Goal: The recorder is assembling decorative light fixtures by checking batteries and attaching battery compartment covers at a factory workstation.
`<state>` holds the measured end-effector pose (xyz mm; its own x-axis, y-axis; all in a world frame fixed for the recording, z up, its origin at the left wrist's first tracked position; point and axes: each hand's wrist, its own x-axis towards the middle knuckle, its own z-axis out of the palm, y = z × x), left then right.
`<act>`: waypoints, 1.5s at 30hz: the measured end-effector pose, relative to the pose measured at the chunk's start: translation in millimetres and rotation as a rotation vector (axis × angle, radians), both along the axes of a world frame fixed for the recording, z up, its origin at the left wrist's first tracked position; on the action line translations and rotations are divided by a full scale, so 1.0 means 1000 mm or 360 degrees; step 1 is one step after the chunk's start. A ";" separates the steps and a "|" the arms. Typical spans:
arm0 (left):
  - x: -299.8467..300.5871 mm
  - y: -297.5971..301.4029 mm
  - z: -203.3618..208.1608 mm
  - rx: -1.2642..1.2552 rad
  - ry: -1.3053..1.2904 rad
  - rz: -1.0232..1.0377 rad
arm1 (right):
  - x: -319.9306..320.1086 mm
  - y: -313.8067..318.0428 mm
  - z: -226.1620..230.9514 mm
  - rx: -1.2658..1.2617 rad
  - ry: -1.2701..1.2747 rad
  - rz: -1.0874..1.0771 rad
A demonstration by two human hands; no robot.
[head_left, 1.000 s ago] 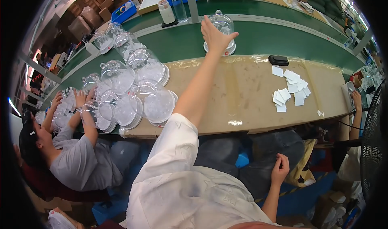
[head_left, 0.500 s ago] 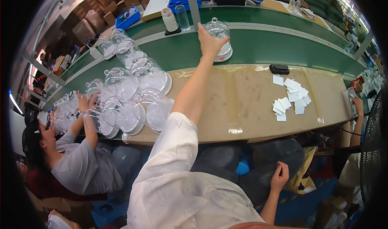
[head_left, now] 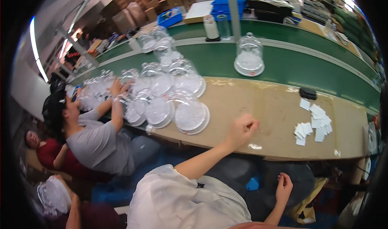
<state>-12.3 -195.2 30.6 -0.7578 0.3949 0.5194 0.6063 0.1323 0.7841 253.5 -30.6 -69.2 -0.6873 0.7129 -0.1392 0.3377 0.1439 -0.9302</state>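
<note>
My left hand (head_left: 242,130) is over the near part of the brown-covered table (head_left: 279,108), its fingers curled in and slightly blurred; nothing shows in them. Lower right, away from the table, my right hand (head_left: 284,186) hangs near my lap with loosely bent fingers, thumb apart and nothing visible in it. A clear dome cover on a white round base (head_left: 249,63) stands alone on the green belt (head_left: 291,55). Left of my left hand, several similar domed pieces (head_left: 192,118) crowd together, some tilted, with crumpled clear film showing inside.
White square cards (head_left: 319,118) lie scattered at the table's right, below a small black box (head_left: 308,93). Across the belt stand a white bottle (head_left: 210,27) and a metal post (head_left: 233,13). At left a co-worker in grey (head_left: 101,144) handles domed pieces; another person holds one lower left.
My left hand has left the domed piece on the belt and drawn back toward me, its fingers curling. The view has turned left. My right hand stays low.
</note>
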 end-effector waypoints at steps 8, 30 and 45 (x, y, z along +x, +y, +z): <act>0.025 -0.065 -0.035 -0.0253 0.0059 -0.0042 | -0.083 0.022 -0.052 -0.0584 -0.0801 0.1038; 0.027 -0.052 -0.025 -0.0432 0.0222 0.0099 | -0.087 0.008 -0.142 -0.0633 -0.0874 0.1079; 0.032 -0.053 -0.027 -0.0453 0.0191 0.0109 | -0.079 0.007 -0.142 -0.0728 -0.0847 0.1072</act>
<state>19.4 -247.8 3.3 -0.7276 0.4875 0.4826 0.6745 0.3800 0.6330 174.7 -23.3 -211.5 -0.6987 -0.0070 -0.7154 0.7094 0.1234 -0.6940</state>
